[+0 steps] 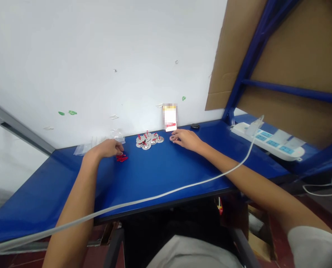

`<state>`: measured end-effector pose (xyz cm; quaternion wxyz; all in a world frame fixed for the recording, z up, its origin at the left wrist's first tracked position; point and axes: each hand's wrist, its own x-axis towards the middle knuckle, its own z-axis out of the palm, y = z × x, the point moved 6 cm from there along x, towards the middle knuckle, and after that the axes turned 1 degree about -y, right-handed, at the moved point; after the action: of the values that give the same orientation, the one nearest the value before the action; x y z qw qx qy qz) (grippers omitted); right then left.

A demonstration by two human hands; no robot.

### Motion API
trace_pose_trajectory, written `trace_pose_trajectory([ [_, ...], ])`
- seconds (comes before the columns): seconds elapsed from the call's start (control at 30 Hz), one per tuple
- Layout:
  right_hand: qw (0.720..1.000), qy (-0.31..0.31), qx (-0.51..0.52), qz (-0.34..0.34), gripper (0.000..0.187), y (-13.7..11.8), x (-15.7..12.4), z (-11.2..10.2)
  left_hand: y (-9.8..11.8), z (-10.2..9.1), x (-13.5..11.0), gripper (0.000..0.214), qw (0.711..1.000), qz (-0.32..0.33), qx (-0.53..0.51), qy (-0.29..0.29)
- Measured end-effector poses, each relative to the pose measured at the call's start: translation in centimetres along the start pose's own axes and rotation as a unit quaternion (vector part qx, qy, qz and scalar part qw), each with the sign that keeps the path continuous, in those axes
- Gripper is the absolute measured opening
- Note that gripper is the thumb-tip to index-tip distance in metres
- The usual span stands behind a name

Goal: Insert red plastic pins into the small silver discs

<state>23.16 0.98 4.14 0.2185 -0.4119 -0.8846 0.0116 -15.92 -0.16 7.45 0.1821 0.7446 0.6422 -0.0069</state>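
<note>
My left hand is over the left part of the blue table, its fingers curled together just above a small heap of red cord loops. Whether a loop is between those fingertips is hidden. Further right, my right hand has its fingers closed around a small round silvery disc at the table surface; part of the disc is covered by the fingers. Between the two hands lies a pile of round silvery discs, several with red loops on them.
A lit smartphone leans on the white wall. Clear plastic bags lie behind my left hand. A black oval object and a white power strip are to the right. A white cable hangs across the foreground.
</note>
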Motion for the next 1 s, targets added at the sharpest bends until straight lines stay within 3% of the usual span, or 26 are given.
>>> trace_pose_trajectory([
  [0.2,0.999,0.041,-0.005,-0.007,0.019,-0.4,-0.1,-1.4,0.2,-0.2,0.0,0.008,1.0,-0.001,0.017,0.001],
  [0.53,0.986,0.164,0.026,-0.028,0.023,-1.1,-0.3,-3.6,0.2,-0.1,0.0,0.01,1.0,-0.006,0.028,0.01],
  [0.67,0.984,0.173,0.039,-0.033,0.023,-1.6,-0.5,-3.7,-0.5,0.0,0.1,0.02,0.999,-0.028,0.015,-0.005],
  [0.83,0.986,0.159,0.037,-0.035,0.02,-1.8,-0.5,-3.2,-0.6,0.7,0.3,0.017,0.999,-0.032,0.012,-0.029],
  [1.0,0.986,0.158,0.045,-0.034,0.018,-1.9,-0.4,-3.2,-0.2,0.7,0.7,0.012,0.997,-0.026,0.066,0.006],
])
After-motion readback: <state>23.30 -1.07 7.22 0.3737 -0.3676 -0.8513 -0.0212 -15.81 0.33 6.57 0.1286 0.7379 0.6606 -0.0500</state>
